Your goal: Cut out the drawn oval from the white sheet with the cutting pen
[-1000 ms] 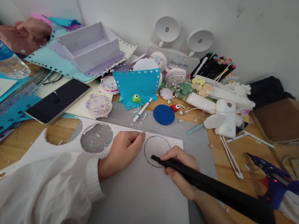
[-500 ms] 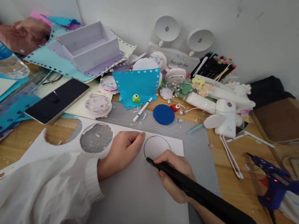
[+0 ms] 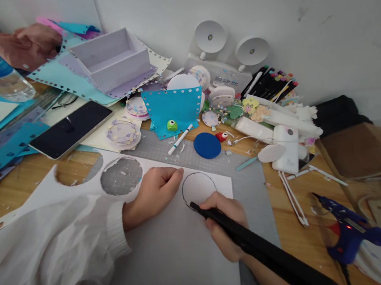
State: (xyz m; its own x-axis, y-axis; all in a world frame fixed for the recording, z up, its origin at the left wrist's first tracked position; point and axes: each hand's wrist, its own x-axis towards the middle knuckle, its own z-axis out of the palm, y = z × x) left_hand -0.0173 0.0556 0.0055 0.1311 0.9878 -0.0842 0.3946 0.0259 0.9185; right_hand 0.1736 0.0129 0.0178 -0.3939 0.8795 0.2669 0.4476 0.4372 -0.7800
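Observation:
A white board (image 3: pixel 179 250), apparently foam, lies on the grey cutting mat (image 3: pixel 259 204). Near its far edge runs a dark circle outline (image 3: pixel 200 174), and to the left is a rough-edged round hole (image 3: pixel 121 177). My left hand (image 3: pixel 156 189) rests on the board just left of the outline, fingers curled in and thumb on top; nothing shows in it. Gripped in my right hand (image 3: pixel 228 223) is a long black pen-shaped tool (image 3: pixel 274 255), its tip on the lower part of the outline. A blue disc (image 3: pixel 207 145) lies beyond the board.
Behind the mat stand a lilac box (image 3: pixel 114 57), decorated white discs (image 3: pixel 122 133), teal card (image 3: pixel 174 106) and markers (image 3: pixel 271 85). A phone (image 3: pixel 72 128) and bottle (image 3: pixel 3 73) are at left. At right are a blue glue gun (image 3: pixel 346 236) with a red light and a white cable (image 3: pixel 293 201).
The black tool's tip has moved slightly right along the bottom of the circle outline, with my right hand. My left hand stays in place on the board. The view has shifted slightly.

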